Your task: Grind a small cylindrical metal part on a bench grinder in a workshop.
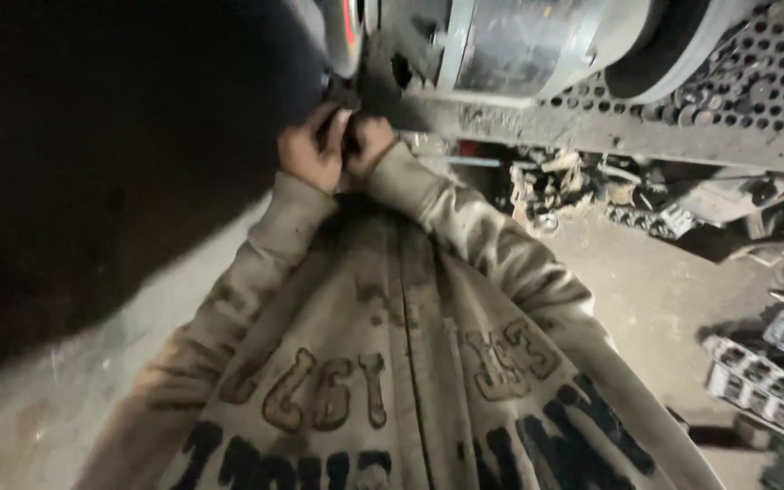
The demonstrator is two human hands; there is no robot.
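Both hands meet at the far centre: the left hand (pixel 308 154) and right hand (pixel 369 142) curl their fingers around a small dark part (pixel 345 109), too dim to identify, under a grimy grey metal machine (pixel 510 45). A perforated metal plate (pixel 755 91) spans far right.

A red label (pixel 349 20), a narrow curved strip, sits on the round grey machine part (pixel 342 36) at twelve o'clock, just above the hands. No packages, signs or screens can be told apart elsewhere in the dim view.
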